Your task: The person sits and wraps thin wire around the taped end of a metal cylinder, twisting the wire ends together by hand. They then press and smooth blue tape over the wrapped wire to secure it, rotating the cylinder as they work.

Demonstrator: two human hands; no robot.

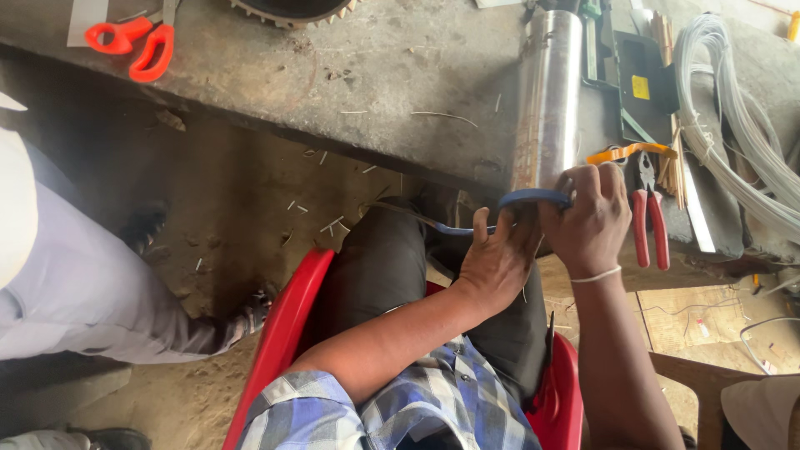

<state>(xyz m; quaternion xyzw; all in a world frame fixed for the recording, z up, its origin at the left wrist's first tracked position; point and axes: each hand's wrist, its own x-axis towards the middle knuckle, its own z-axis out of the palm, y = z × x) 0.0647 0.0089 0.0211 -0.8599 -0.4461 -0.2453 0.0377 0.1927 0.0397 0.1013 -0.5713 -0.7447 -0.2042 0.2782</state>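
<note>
**Two hands working a blue-handled tool at the end of a steel tube**

Head view: the person is sitting in a red chair at the near edge of a grey worktop. A shiny steel tube is lying across the worktop, its end reaching that edge. The right hand is closing its fingers around the blue handle just at the tube's end. The left hand is curling around the tool's lower part; what it grips is partly hidden. Red pliers are lying just right of the hands. A black box with a small yellow square label is sitting beside the tube. White cords are trailing toward the right edge. Orange scissors are resting near the far left corner.
</note>
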